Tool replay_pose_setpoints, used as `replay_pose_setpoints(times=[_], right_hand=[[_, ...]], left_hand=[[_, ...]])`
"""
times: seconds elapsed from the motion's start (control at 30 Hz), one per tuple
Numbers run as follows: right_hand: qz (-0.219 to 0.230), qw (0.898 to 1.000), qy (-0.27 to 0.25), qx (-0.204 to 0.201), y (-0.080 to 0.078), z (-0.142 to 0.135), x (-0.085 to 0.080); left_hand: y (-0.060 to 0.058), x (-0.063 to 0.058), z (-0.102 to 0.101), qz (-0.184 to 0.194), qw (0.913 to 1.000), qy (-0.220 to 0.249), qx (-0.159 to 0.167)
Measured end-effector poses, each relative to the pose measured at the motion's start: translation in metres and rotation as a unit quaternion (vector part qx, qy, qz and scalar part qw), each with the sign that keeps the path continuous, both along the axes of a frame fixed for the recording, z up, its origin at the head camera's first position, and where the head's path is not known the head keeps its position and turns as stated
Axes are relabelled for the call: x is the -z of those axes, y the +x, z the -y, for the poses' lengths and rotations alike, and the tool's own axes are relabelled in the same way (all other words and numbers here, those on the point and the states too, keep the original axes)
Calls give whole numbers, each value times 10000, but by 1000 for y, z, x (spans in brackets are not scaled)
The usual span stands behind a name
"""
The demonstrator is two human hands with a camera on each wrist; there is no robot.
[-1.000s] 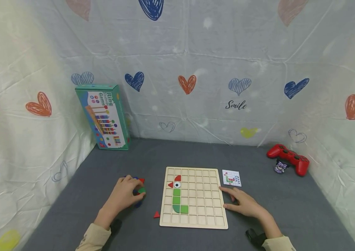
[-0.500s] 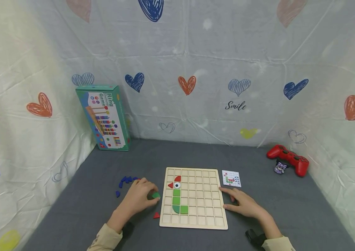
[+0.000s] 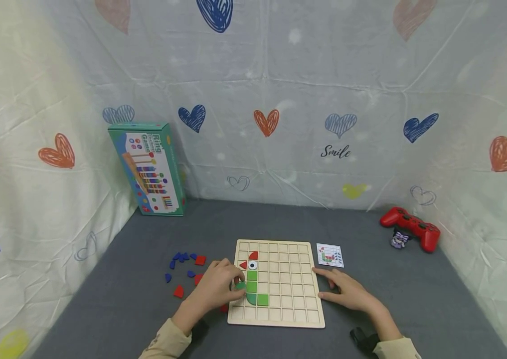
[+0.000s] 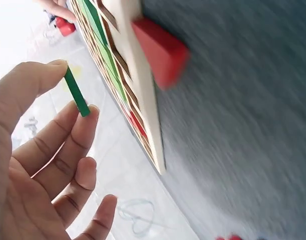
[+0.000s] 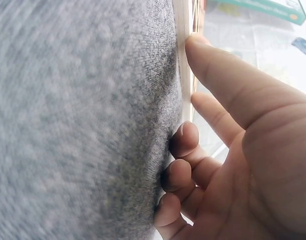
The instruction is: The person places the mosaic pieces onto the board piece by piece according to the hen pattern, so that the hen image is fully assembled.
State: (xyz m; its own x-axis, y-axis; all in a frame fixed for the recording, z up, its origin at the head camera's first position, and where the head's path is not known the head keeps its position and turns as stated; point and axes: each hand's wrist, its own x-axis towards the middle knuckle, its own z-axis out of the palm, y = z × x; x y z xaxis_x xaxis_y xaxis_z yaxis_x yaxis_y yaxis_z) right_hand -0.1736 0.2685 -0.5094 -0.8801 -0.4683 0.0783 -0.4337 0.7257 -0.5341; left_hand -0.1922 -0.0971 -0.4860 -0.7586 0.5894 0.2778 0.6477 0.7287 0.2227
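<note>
Head view: pale wooden grid board (image 3: 286, 284) holds red and green tiles (image 3: 252, 287). Left hand (image 3: 215, 288) pinches flat green piece (image 3: 241, 285) at fingertips; right hand (image 3: 345, 290), unclenched, touches board.

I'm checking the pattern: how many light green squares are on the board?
3: one square below the eye tile, another square below that, a third right of the rounded green piece. The left hand may hide more.

Head view facing forward and down, close-up wrist views, board (image 3: 287, 287) in all
</note>
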Motion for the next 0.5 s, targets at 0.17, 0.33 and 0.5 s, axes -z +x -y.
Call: replay_pose_setpoints(times=[0.17, 0.33, 0.5], right_hand=[[-54, 10000, -27, -15, -1, -1, 0], [19, 10000, -17, -24, -2, -1, 2], [8, 10000, -15, -26, -1, -1, 2]], left_hand=[[3, 2, -15, 56, 9998, 20, 173], [4, 8, -22, 210, 9994, -92, 267], [5, 10, -19, 429, 9985, -162, 312]])
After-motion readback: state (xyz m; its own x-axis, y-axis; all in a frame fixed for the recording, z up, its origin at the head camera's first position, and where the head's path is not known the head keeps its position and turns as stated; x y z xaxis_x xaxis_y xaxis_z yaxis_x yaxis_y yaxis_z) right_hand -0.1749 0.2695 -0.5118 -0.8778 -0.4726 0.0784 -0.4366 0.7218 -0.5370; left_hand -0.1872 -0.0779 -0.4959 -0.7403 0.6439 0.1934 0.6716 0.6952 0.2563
